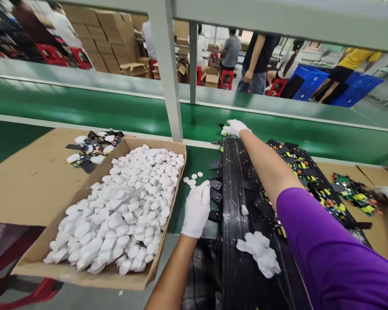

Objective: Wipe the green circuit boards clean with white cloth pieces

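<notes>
Touching the far, small black-and-white circuit assembly [225,132] with the white-gloved right hand [236,128]; probably best held lightly by edges. Holding the white-gloved left hand [196,211] beside flat round white discs [194,176] on the green tabletop [198,157]; cannot tell either grip.

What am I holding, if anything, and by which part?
Right hand: apparently a board, but the gripped part is too small to tell. Left hand: cannot tell.
</notes>
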A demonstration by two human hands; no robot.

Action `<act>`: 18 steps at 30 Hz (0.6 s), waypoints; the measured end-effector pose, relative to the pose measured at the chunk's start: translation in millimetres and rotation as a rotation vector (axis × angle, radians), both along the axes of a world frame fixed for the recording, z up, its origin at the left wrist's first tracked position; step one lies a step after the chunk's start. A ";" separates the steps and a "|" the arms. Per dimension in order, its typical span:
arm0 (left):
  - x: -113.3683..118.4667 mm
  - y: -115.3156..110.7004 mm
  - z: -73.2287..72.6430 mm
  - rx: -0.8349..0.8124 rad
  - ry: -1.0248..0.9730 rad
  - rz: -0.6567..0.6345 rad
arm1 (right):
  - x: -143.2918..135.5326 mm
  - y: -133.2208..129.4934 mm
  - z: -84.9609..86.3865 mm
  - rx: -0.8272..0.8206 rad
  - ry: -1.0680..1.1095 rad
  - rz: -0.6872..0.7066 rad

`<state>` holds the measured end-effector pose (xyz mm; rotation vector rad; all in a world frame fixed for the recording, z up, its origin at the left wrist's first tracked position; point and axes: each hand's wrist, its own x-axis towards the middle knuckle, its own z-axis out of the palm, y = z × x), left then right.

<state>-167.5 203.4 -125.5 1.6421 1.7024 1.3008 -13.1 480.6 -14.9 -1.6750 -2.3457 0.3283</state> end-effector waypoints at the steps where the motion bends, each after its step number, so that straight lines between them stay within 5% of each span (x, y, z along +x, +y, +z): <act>1: 0.3 0.7 0.1 -0.013 -0.010 -0.006 | 2.2 -4.4 6.4 -0.013 -0.012 0.025; 5: 1.0 3.0 -2.5 -0.033 -0.048 -0.015 | 21.0 -59.0 29.1 -0.064 -0.043 0.219; 9: 2.4 4.2 -3.9 -0.001 -0.077 0.008 | 50.2 -165.6 26.2 -0.254 -0.189 0.699; 10: 3.1 4.5 -3.7 0.011 -0.080 0.015 | 56.0 -190.9 20.4 -0.255 -0.254 0.730; 14: 4.7 4.6 -1.7 0.063 -0.083 0.044 | 68.0 -255.5 -2.0 0.017 -0.378 0.589; 18: 1.4 -6.9 -0.9 0.108 -0.079 0.080 | 86.2 -283.0 3.2 0.118 -0.273 0.459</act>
